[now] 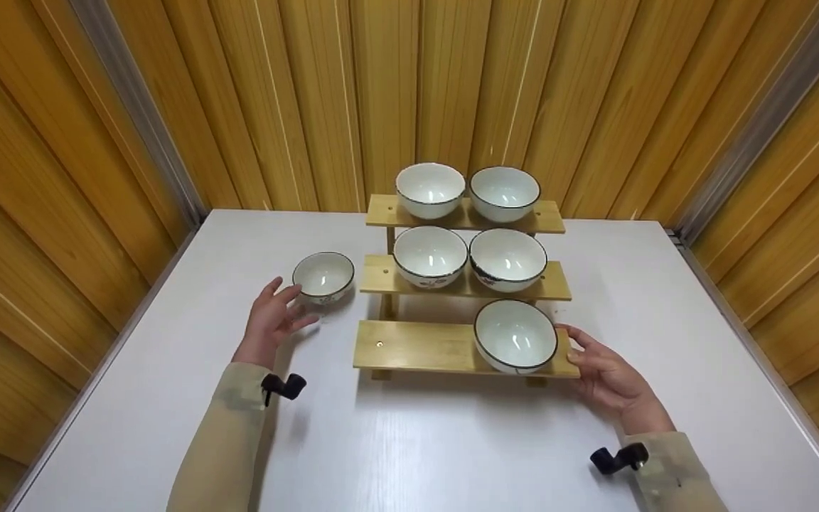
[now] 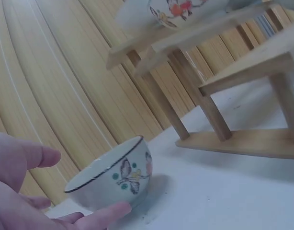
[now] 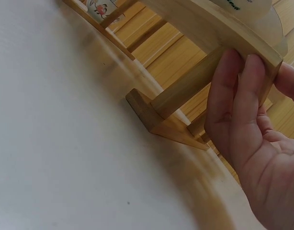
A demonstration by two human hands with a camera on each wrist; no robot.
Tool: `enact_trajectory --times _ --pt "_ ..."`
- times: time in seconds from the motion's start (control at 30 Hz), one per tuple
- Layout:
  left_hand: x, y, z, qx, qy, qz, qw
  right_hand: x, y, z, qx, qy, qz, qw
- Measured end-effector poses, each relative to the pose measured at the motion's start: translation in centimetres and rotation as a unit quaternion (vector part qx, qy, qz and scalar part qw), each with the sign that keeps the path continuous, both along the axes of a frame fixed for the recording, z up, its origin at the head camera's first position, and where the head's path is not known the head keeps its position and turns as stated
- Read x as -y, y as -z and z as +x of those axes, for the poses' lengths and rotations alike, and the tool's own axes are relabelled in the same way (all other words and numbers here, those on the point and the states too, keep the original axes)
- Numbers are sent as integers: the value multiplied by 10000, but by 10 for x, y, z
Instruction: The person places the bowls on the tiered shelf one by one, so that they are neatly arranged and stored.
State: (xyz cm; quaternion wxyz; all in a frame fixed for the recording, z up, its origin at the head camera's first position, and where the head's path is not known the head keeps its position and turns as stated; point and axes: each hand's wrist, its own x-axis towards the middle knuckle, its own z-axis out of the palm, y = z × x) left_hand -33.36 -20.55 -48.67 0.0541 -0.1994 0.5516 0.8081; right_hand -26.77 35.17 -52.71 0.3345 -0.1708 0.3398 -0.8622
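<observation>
A white bowl with a dark rim [image 1: 323,277] stands on the table, left of a three-tier wooden rack [image 1: 420,346]. My left hand [image 1: 271,320] is beside this bowl with its fingers spread and parted. In the left wrist view the bowl [image 2: 113,179] shows a flower pattern, and a finger of the hand [image 2: 22,187] lies in front of its lower side. My right hand [image 1: 610,377] pinches the right end of the rack's lowest board, thumb on one side and fingers under it. Just left of that grip, a bowl [image 1: 515,334] sits on the same board.
Two bowls stand on the top tier, a left one [image 1: 430,190] and a right one [image 1: 505,193]. The middle tier holds two more, a left one [image 1: 430,256] and a right one [image 1: 508,259]. Wood-patterned walls [image 1: 310,107] enclose the white table [image 1: 409,455] behind and at both sides.
</observation>
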Motion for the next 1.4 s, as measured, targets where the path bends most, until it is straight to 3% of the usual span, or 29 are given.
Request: enact_trajectory --times 0.37,0.67,0.87,1.0,1.17,1.4 --pt "-15 12 -25 -27 -515 176 9985 0 2 -2 -141 -67 -37 9999" --pt "-13 14 -24 -47 -717 448 9964 2 0 -3 -61 -77 -45 9999" --pt "-6 12 -11 -29 -613 465 9970 2 1 -3 -110 -96 -31 9999" --pt "2 6 2 -89 -390 171 9991 1 1 -3 -122 -120 -14 9999" --pt "11 -9 19 -93 -44 -534 9985 1 0 -1 -86 -99 -11 9999" --pt "14 -37 52 -438 482 -398 9971 1 -1 0 -93 -50 3 9999"
